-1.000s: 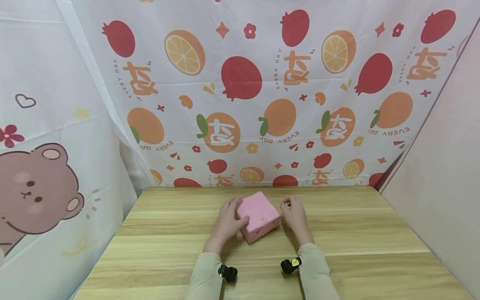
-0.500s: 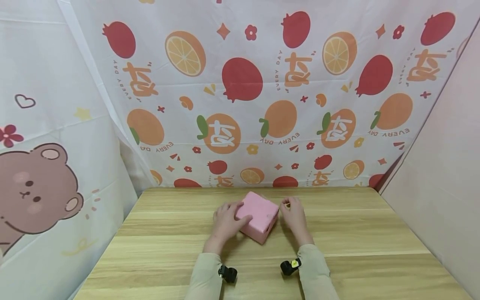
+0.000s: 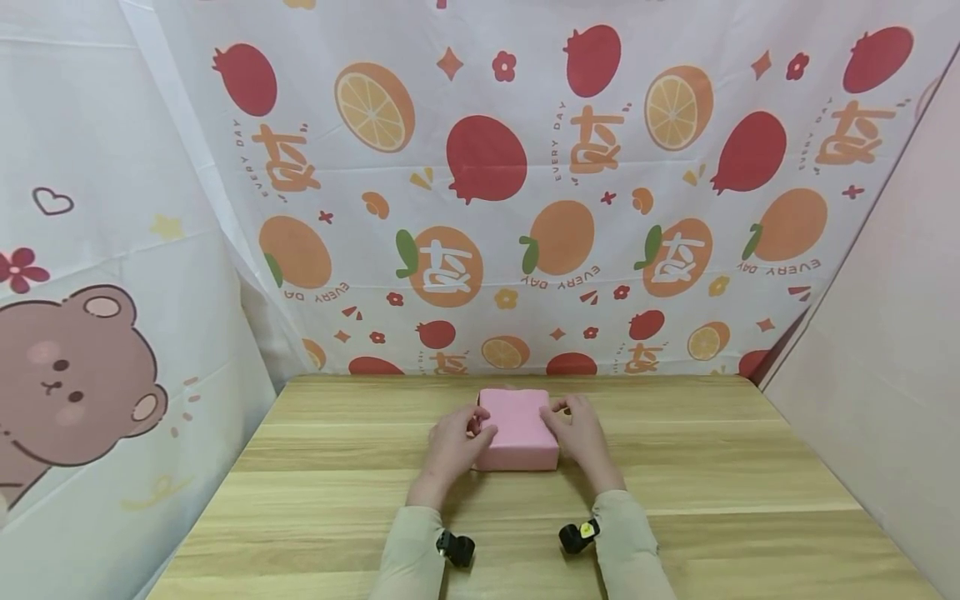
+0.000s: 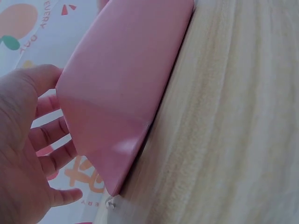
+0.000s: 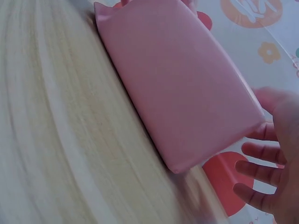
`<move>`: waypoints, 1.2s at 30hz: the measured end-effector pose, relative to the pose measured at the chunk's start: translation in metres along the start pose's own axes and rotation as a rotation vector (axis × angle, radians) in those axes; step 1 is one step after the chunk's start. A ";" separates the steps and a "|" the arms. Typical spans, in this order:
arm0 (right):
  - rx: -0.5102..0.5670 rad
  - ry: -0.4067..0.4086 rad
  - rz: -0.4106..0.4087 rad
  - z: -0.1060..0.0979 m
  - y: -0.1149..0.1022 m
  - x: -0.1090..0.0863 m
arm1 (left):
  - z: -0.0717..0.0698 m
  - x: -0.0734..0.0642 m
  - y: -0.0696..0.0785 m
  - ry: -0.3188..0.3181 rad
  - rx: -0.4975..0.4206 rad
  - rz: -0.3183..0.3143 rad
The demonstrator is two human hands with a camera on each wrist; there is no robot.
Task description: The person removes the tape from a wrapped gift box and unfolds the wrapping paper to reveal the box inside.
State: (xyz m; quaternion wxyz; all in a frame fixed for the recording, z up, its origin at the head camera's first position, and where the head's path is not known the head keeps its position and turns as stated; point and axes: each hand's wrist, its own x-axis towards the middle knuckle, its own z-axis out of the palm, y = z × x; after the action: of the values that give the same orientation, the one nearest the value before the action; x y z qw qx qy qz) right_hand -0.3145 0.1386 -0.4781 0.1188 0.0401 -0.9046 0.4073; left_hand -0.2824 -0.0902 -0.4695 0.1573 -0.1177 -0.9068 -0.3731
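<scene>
A box wrapped in pink paper [image 3: 517, 429] lies flat on the table, its long plain side facing me. My left hand [image 3: 453, 440] grips its left end, with the thumb at the top edge and fingers at the end paper. That end's paper sticks out in a folded point [image 4: 114, 172], with a small clear scrap [image 4: 110, 203] by the tip. At the opposite end, my right hand [image 3: 581, 432] holds the upper right corner between thumb and index finger. Its other fingers [image 5: 257, 175] spread loosely beside the end, which is mostly hidden.
The box rests on a wooden table [image 3: 337, 492] near its back edge. Behind hangs a white curtain with printed fruit [image 3: 483, 158], and a bear-print cloth [image 3: 75, 375] hangs at the left. A plain pale panel [image 3: 892, 333] stands at the right.
The box has turned from a slanted position to square with the table, its plain side now toward me. The right hand has moved left from beside it onto its corner.
</scene>
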 end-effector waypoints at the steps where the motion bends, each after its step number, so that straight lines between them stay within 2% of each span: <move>1: -0.002 -0.008 -0.003 0.001 -0.001 -0.001 | 0.000 0.000 0.000 -0.004 -0.006 -0.003; 11: -0.009 0.058 -0.065 0.003 -0.006 -0.003 | 0.001 -0.001 -0.002 -0.028 -0.052 -0.031; 14: -0.002 0.080 -0.099 0.004 -0.006 -0.004 | 0.002 0.000 -0.002 -0.023 -0.050 -0.023; 19: 0.014 0.090 -0.154 0.006 -0.006 -0.003 | 0.002 0.000 -0.003 -0.026 -0.056 -0.008; 24: 0.028 0.095 -0.192 0.007 -0.006 -0.003 | 0.002 -0.001 -0.003 -0.047 -0.101 -0.032; 30: 0.009 0.102 -0.175 0.009 -0.004 -0.003 | 0.003 -0.002 -0.003 -0.043 -0.109 -0.014; 36: -0.012 0.126 -0.125 0.008 -0.005 -0.004 | 0.005 -0.002 -0.003 -0.051 -0.112 -0.032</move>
State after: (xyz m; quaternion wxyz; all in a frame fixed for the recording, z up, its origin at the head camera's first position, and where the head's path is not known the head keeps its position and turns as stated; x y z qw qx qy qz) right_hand -0.3108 0.1297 -0.4806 0.2008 0.0700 -0.8934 0.3956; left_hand -0.2825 -0.0894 -0.4756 0.1215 -0.1210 -0.8900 -0.4226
